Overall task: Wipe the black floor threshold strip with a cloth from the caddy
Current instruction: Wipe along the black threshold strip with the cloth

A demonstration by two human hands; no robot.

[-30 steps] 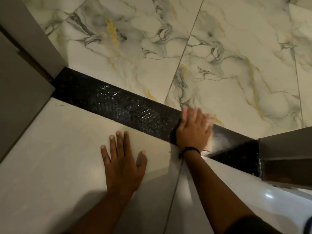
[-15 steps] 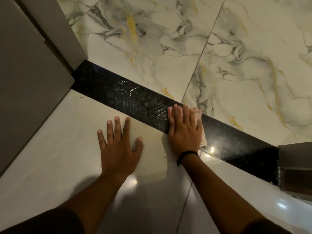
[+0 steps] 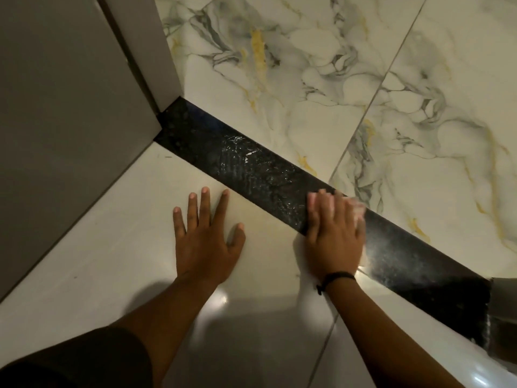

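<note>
The black threshold strip runs diagonally across the floor from the door frame at upper left to the lower right. It shows wet streaks left of my right hand. My right hand lies flat on the strip, pressing a pale cloth whose edge peeks out past my fingers; the hand is blurred. My left hand rests flat with fingers spread on the plain tile just in front of the strip, holding nothing. The caddy is not in view.
A grey door and frame stand at the left. Marbled white tiles lie beyond the strip. A second grey frame post sits at the strip's right end. Glossy plain tile is under my arms.
My right hand slid the cloth leftward along the strip, then shifted slightly. The view has swung left, so the door fills more of the frame. My left hand stays planted.
</note>
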